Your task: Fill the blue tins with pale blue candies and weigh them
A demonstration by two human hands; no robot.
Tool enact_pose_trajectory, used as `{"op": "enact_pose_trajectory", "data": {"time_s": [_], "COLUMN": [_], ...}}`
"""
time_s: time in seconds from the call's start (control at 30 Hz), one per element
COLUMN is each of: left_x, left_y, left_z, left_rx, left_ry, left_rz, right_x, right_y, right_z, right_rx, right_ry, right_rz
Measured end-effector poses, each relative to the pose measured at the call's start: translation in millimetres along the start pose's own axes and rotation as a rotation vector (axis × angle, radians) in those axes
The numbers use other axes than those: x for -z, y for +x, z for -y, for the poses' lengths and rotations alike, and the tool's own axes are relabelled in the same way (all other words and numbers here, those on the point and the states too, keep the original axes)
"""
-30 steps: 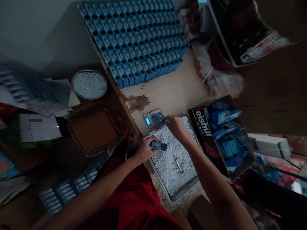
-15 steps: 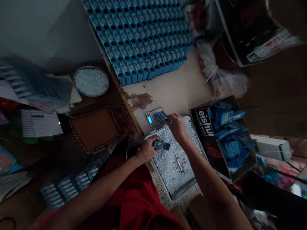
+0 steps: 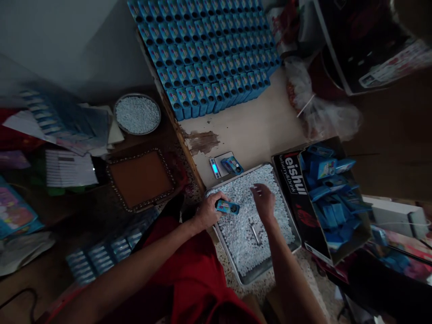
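Observation:
My left hand (image 3: 208, 211) grips a small blue box (image 3: 227, 206) with a dark round hole at one end, above the tray's near left part. My right hand (image 3: 263, 199) hovers over the tray with its fingers apart and loosely bent, no box in it. Small pale pellets (image 3: 243, 252) fill the metal tray (image 3: 240, 281), and a short metal scoop-like tool (image 3: 255, 231) lies on them. Just beyond the tray's far edge, another blue box (image 3: 232, 165) rests on a small digital scale (image 3: 215, 167) with a lit blue display.
Rows of upright blue boxes (image 3: 216, 96) stand at the back of the pale table (image 3: 249, 121). At right, an open black carton (image 3: 293, 198) holds many blue boxes. A round bowl of pellets (image 3: 137, 114) and a brown-topped stool (image 3: 141, 180) are on the left.
My right hand has let go of the blue box on the scale and moved back toward me over the tray. My left hand keeps its box. The view has shifted slightly.

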State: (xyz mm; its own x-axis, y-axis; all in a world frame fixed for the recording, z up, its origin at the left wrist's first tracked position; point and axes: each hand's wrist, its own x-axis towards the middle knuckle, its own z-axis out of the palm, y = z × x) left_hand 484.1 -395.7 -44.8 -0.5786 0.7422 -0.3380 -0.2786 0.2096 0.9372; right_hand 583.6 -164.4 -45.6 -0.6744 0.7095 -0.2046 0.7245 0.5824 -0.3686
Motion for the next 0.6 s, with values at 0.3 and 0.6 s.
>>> {"op": "enact_pose_trajectory", "data": {"time_s": [0.3, 0.6], "left_x": [-1.7, -3.8], "left_y": [-5, 1], "left_z": [-1, 0], "left_rx": [0.029, 0.005], "left_ry": [0.025, 0.067], "left_rz": [-0.008, -0.005], "right_x": [-38, 13], "right_y": [-31, 3], "right_z": [-27, 13], "right_rx": [0.020, -0.149], "right_ry": [0.015, 0.559], "right_rz": [0.112, 0.201]}}
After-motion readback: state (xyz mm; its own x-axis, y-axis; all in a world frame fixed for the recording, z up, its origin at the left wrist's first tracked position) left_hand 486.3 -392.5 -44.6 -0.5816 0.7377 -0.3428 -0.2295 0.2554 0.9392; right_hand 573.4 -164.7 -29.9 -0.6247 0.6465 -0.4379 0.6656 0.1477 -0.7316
